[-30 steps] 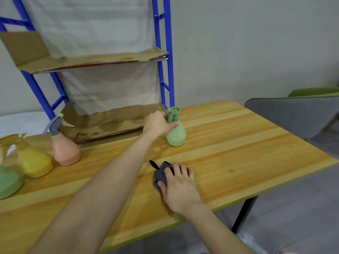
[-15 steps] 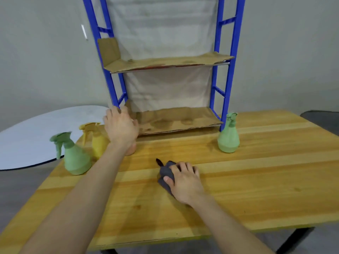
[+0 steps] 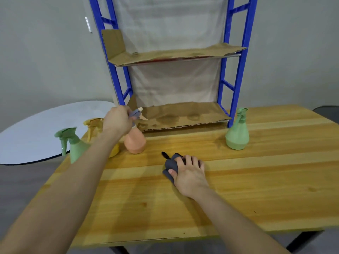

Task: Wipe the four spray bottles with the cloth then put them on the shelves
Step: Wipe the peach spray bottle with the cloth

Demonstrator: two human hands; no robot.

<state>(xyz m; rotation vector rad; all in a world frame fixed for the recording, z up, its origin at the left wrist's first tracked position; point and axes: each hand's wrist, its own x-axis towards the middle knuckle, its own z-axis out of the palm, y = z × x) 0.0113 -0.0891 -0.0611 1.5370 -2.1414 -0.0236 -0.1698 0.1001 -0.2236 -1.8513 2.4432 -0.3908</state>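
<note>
1. The left green bottle (image 3: 73, 143) stands at the left edge of the table (image 3: 256, 180). The yellow bottle (image 3: 93, 125) is just behind it, partly hidden by the forearm.
2. The left hand (image 3: 117, 121) has its fingers curled round the neck of the orange bottle (image 3: 135, 142), below the trigger. The bottle sits near the back edge, left of centre.
3. Judged step: bring this bottle to the cloth. Lift it straight up, clear of the yellow bottle, and keep the nozzle off the shelf (image 3: 183, 116).
4. The right hand (image 3: 189, 171) rests mid-table with its fingers curled over the cloth (image 3: 171, 165) and the thumb pinching it. Bunch the cloth into the palm before wiping.
5. The right green bottle (image 3: 237, 134) stands upright near the back edge, beside the shelf's right post.
</note>
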